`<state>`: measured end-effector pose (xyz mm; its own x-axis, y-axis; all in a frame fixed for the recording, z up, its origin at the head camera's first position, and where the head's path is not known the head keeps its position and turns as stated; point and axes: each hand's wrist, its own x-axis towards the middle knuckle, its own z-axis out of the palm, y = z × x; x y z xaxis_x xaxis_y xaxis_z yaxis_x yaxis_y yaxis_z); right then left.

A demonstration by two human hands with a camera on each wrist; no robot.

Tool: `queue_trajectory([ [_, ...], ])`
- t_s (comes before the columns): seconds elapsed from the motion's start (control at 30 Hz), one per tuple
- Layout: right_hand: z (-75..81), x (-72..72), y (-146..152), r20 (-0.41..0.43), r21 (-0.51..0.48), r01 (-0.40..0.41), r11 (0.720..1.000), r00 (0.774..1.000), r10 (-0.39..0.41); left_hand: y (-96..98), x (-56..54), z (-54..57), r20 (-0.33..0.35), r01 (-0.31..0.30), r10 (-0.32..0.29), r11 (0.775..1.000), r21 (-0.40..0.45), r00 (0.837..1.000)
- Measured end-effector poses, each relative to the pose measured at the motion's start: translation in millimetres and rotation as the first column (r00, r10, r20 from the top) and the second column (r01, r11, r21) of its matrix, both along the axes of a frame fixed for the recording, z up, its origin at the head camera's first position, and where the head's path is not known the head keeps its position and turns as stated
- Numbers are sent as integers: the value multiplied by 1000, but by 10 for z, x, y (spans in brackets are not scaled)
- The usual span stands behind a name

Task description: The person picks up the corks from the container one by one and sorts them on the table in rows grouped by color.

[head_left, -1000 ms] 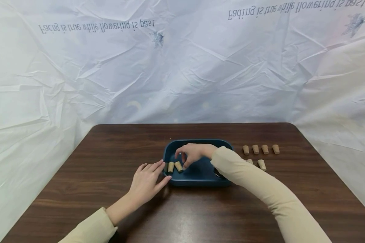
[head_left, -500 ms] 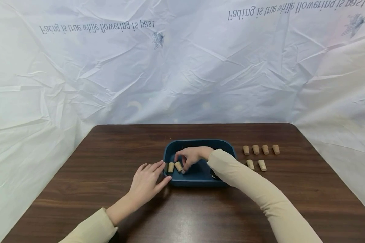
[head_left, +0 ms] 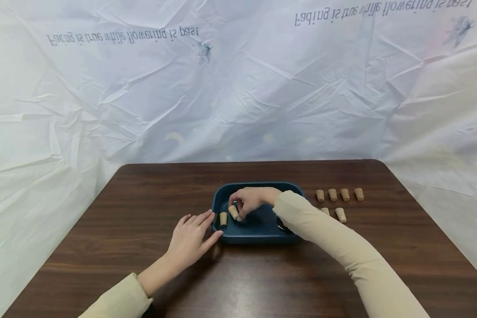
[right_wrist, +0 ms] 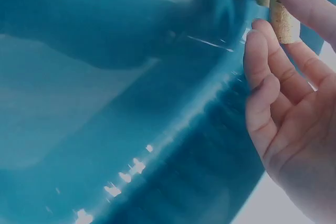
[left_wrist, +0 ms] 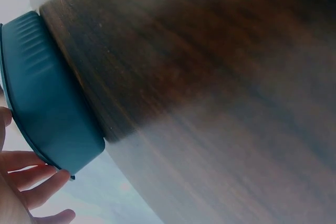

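My right hand (head_left: 251, 199) pinches a tapered cork stopper (head_left: 233, 212) between thumb and fingers, over the left part of a dark blue tray (head_left: 262, 239). In the right wrist view the cork (right_wrist: 285, 22) sits upright at the fingertips, the other fingers loosely bent below it. A second cork (head_left: 223, 219) lies in the tray by its left wall. My left hand (head_left: 191, 238) rests at the tray's left end, fingers spread and thumb at the near corner. In the left wrist view its fingers (left_wrist: 44, 184) lie fairly straight against the tray's rim (left_wrist: 39, 150).
Right of the tray, a back row of several corks (head_left: 339, 194) lies on the brown wooden table (head_left: 143, 212). Nearer are a cork (head_left: 340, 215) and another cork (head_left: 325, 211) partly behind my right sleeve (head_left: 322, 225). A white printed sheet (head_left: 238, 88) hangs behind the table.
The right fingers have closed round the cork beside the left one and raised it slightly, away from its neighbour. The left hand stays at the tray's end.
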<state>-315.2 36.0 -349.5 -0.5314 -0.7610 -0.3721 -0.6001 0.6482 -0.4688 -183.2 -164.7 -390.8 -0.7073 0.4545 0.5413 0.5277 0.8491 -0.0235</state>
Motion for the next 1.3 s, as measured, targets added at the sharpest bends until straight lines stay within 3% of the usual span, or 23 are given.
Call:
queue_trajectory([
  [0.27,286,26,140,-73,-32,-24,999,997,22,2,3,-6,8,-4,4,1000,-1,1000],
  [0.6,574,49,544,-139,-166,-66,984,989,43,2,15,9,25,-12,12,1000,4,1000],
  [1.3,664,374,1654,-208,-301,65,951,969,-132,-4,11,3,0,2,-2,1000,7,1000],
])
